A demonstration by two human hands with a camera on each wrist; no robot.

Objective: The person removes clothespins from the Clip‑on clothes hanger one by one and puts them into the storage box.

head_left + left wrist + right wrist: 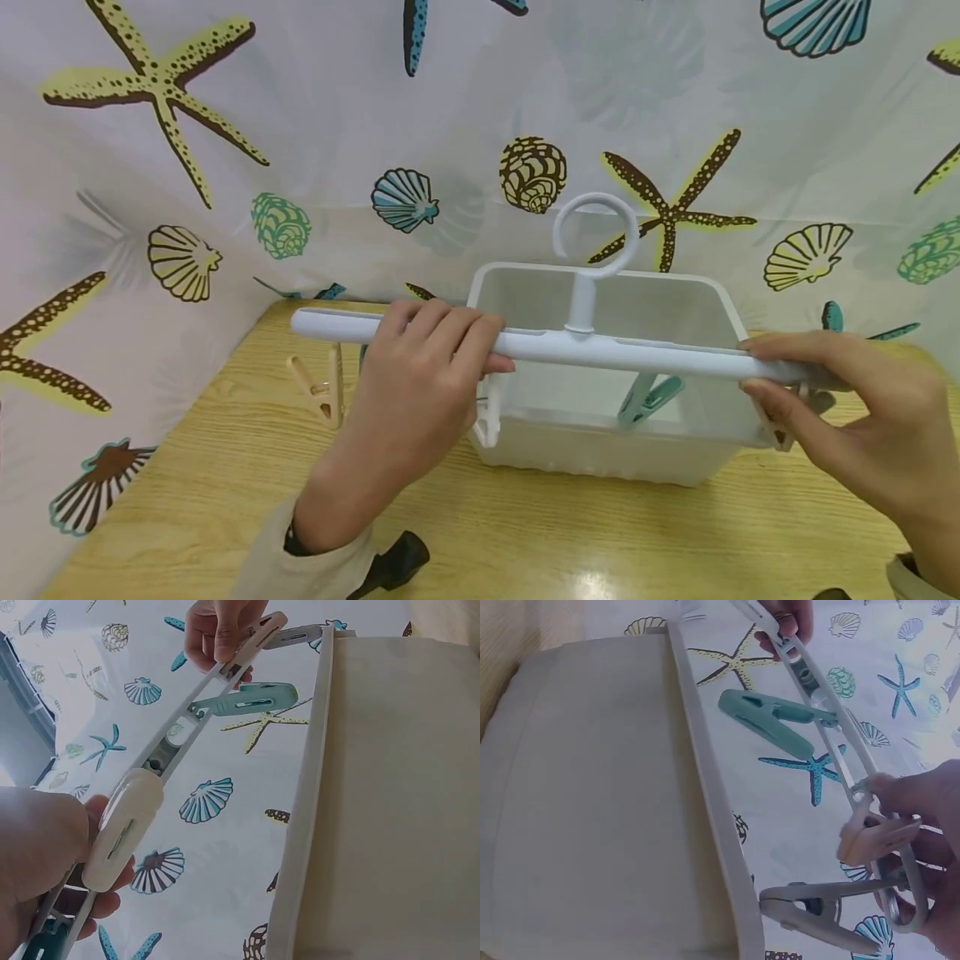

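Note:
A white clip hanger (551,346) with a round hook (628,242) on top is held level over the bin. My left hand (427,383) grips its bar left of the hook, fingers curled over it. Near the bar's right end my right hand (862,408) pinches it between thumb and fingers. Pegs dangle below: a beige peg (333,392) at the left, a white peg (489,417) by my left hand, and a teal peg (651,400) in the middle. A pinkish peg (874,840) and a grey peg (817,907) hang by my right hand.
A white plastic bin (600,454) stands on the wooden table (525,533) just behind and below the hanger. Behind the table hangs a white sheet (450,100) printed with shells and starfish. A black object (405,558) shows by my left sleeve.

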